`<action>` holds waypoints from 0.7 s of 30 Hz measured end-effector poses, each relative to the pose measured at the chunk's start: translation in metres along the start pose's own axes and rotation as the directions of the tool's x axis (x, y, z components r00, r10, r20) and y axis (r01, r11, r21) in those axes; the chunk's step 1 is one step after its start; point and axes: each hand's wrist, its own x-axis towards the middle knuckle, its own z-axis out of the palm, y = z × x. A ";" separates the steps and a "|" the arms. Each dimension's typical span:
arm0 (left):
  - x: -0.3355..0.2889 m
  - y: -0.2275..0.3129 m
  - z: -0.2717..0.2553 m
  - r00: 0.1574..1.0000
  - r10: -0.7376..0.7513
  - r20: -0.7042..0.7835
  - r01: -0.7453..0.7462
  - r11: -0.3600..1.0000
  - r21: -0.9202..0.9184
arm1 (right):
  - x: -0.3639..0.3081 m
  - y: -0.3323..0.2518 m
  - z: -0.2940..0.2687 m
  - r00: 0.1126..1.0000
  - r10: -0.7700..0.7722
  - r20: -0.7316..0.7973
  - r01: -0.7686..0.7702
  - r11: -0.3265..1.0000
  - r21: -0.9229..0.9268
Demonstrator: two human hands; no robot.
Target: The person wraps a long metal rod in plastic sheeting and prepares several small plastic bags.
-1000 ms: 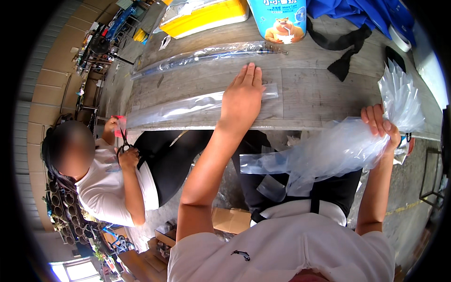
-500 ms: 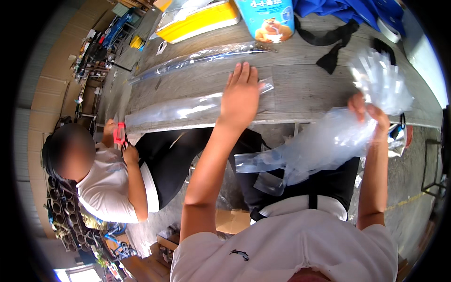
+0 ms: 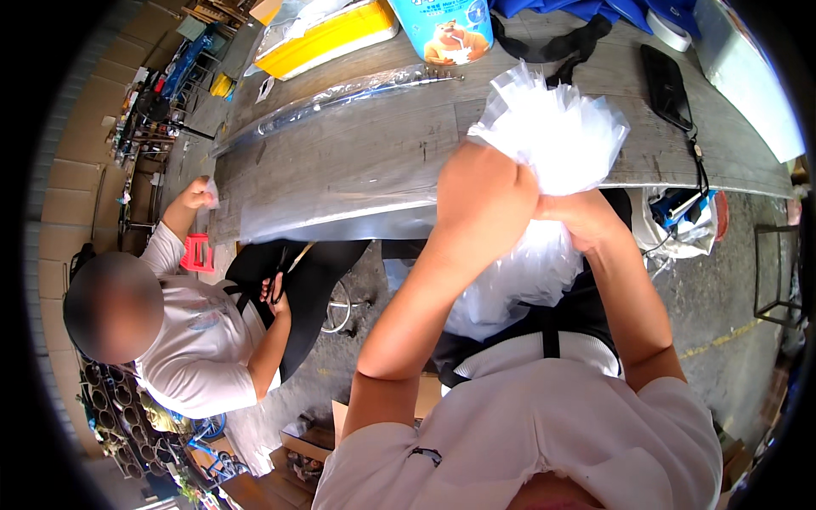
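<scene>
A bundle of long clear plastic sleeves point(image 3: 552, 127) is gathered over the table's front edge, its ends fanned out above my hands and the rest hanging toward my lap. My left hand point(image 3: 486, 183) is closed at the bundle's left side, back of the hand up, its fingertips mostly hidden. From the right, my right hand point(image 3: 585, 217) grips the same bundle just below the fan. To the left, another clear plastic sheet point(image 3: 340, 223) lies along the front edge and droops over it.
A clear sleeve with thin metal rods point(image 3: 340, 100) lies farther back. Behind it are a yellow box point(image 3: 327, 41) and a blue bag point(image 3: 446, 32); a black phone point(image 3: 665, 85) lies right. A co-worker point(image 3: 204, 323) sits left, holding scissors point(image 3: 277, 280), near a red stool point(image 3: 197, 253).
My left hand has left the flat sleeve on the table and joined my right hand at the bundle. The flat plastic has slid toward the front edge. The co-worker's scissors hand has lowered.
</scene>
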 end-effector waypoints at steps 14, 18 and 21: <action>-0.148 -0.150 -0.079 0.945 -0.325 0.034 0.326 0.943 -0.060 | 0.019 -0.004 -0.106 0.918 -0.389 0.077 0.297 0.804 0.515; -0.128 -0.182 -0.149 0.463 0.375 -0.803 0.456 0.676 0.579 | 0.023 0.000 -0.098 0.913 -0.388 0.127 0.293 0.839 0.459; -0.092 -0.208 -0.183 0.549 0.410 -0.728 0.443 0.596 0.670 | 0.021 -0.003 -0.094 0.923 -0.369 0.114 0.290 0.856 0.428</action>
